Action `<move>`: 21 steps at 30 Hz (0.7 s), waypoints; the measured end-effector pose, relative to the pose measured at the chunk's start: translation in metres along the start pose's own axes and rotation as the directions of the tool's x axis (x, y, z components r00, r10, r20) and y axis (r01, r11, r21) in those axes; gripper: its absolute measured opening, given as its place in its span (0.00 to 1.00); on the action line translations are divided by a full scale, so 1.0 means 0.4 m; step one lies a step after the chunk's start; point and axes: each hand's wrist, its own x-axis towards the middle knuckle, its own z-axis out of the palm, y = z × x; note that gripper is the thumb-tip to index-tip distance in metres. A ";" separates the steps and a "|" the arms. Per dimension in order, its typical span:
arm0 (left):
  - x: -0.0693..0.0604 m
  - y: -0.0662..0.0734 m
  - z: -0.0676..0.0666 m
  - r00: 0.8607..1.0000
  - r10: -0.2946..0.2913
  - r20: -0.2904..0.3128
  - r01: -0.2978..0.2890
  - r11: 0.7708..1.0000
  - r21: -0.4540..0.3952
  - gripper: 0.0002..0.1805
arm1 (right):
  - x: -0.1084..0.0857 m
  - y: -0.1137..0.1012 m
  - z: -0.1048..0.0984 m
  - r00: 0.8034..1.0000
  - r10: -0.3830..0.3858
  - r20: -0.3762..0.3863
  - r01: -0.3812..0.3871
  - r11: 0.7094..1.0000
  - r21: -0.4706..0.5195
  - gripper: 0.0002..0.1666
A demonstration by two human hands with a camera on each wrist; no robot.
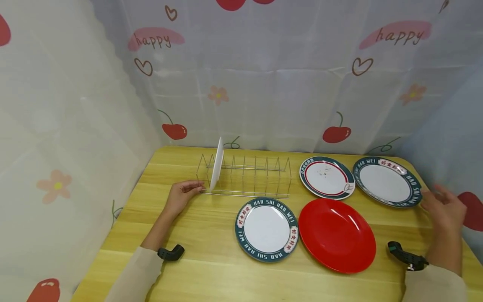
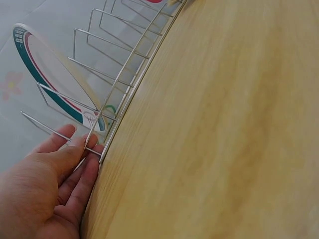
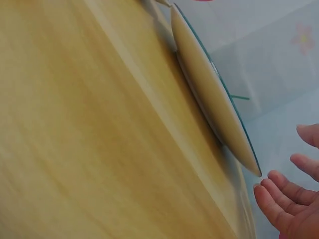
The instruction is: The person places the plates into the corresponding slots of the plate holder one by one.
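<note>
At the left end of a wire dish rack [image 1: 245,194], my left hand [image 1: 183,196] holds the frame. In the left wrist view, the thumb and fingers of the left hand [image 2: 55,184] pinch the end wire. One plate [image 1: 217,165] stands upright in a left slot; its green and red rim shows in the left wrist view. On the far right, my right hand [image 1: 445,209] is beside an oval plate [image 1: 386,182] with a dark green lettered rim. The right wrist view shows loosely spread fingers near the edge of that plate [image 3: 214,94], with a small gap between.
A round green-rimmed lettered plate [image 1: 267,230] lies in front of the rack. Right of it is a red plate [image 1: 336,235]. A plate with a red inner ring [image 1: 326,178] lies behind the red one. Patterned curtains [image 1: 264,105] enclose the wooden table [image 1: 203,268].
</note>
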 end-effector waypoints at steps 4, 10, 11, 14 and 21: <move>0.004 0.005 -0.002 1.000 -0.004 0.002 0.004 1.000 0.006 0.13 | 0.009 0.009 0.007 1.000 0.001 -0.002 -0.001 1.000 0.004 0.39; 0.005 0.004 -0.008 1.000 -0.020 -0.014 0.020 1.000 0.001 0.13 | 0.018 0.013 0.015 0.998 -0.024 0.051 0.025 0.999 -0.022 0.40; 0.005 0.004 -0.009 1.000 -0.016 -0.013 0.016 1.000 0.002 0.13 | 0.022 0.014 0.016 0.998 -0.024 0.059 0.025 1.000 -0.013 0.40; 0.006 0.005 -0.009 1.000 -0.011 -0.011 0.011 1.000 0.006 0.13 | 0.035 0.019 0.022 0.997 -0.013 0.074 0.012 1.000 0.009 0.43; 0.007 0.006 -0.006 1.000 -0.017 -0.010 0.017 1.000 0.010 0.12 | 0.063 0.042 0.017 0.992 0.011 0.125 -0.008 1.000 -0.028 0.46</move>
